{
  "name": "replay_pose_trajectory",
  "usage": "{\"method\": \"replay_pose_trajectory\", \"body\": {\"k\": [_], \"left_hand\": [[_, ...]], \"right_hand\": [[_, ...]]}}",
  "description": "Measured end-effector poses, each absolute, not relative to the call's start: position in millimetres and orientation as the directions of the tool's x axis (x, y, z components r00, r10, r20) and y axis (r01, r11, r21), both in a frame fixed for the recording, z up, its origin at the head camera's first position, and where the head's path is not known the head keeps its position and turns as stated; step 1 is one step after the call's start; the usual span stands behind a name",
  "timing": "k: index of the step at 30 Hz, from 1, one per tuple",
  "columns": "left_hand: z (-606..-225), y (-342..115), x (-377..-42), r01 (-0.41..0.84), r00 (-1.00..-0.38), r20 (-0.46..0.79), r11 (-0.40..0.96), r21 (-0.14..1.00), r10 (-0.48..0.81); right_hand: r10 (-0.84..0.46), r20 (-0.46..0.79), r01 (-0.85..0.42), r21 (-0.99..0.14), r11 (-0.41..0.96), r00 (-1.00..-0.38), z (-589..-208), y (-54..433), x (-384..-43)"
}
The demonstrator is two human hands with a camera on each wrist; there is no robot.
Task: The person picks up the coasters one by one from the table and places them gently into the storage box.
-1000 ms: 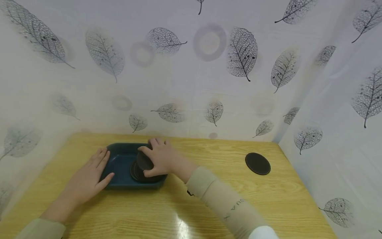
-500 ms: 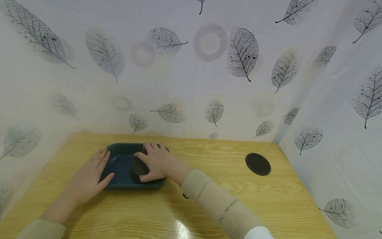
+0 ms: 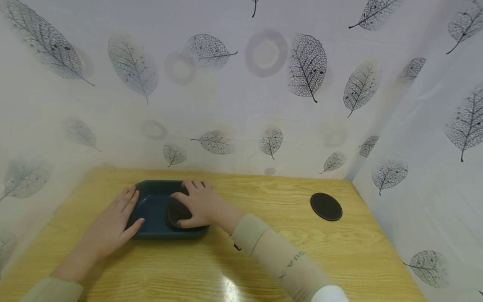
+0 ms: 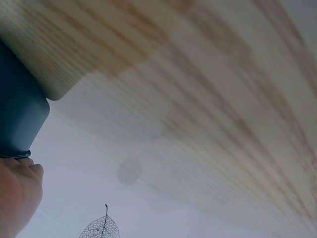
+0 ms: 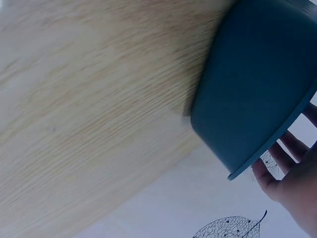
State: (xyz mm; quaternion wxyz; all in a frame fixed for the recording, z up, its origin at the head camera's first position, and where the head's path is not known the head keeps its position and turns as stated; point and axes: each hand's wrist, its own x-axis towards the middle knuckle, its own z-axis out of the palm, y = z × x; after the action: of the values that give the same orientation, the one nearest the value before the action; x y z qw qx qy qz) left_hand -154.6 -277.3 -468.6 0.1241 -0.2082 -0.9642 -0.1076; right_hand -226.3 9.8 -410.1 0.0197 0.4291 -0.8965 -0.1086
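A dark blue rectangular tray (image 3: 151,216) lies on the table. My left hand (image 3: 107,224) rests along its left rim with straight fingers, thumb reaching over the near left corner. Inside the tray's right half, my right hand (image 3: 205,205) grips a round black coaster (image 3: 175,214) by its edge, thumb on the near side and fingertips towards the back. The coaster sits low, over other dark round edges; what lies beneath is mostly hidden by the hand. In the right wrist view, the fingers (image 5: 282,158) show beyond the tray's rim (image 5: 277,141).
Another black coaster (image 3: 326,206) lies flat on the right side of the wood-grain table (image 3: 279,209). Behind and to the right, a white covering (image 3: 241,105) printed with leaves borders the table.
My right hand has lowered the coaster from a tilted position to nearly flat in the tray, shifting slightly left. My left hand has stayed on the tray's rim.
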Motion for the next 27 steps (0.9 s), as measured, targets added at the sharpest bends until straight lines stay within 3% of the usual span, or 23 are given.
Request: {"method": "replay_pose_trajectory", "body": {"k": [13,20,27], "left_hand": [[-469.4,-277.5,-155.5,0.434,-0.880,0.283,0.888,0.151,0.382],[-470.4,-277.9,-155.5,0.434,-0.880,0.287,0.888,0.153,0.380],[-471.2,-277.3,-155.9,0.435,-0.878,0.289,0.888,0.150,0.381]], "right_hand": [[-0.748,-0.052,-0.746,0.154,0.648,-0.661,-406.6,51.0,-237.2],[-0.687,-0.039,-0.688,0.065,0.723,-0.725,-408.2,78.2,-244.5],[-0.671,-0.001,-0.671,0.021,0.741,-0.741,-409.8,109.0,-251.9]]}}
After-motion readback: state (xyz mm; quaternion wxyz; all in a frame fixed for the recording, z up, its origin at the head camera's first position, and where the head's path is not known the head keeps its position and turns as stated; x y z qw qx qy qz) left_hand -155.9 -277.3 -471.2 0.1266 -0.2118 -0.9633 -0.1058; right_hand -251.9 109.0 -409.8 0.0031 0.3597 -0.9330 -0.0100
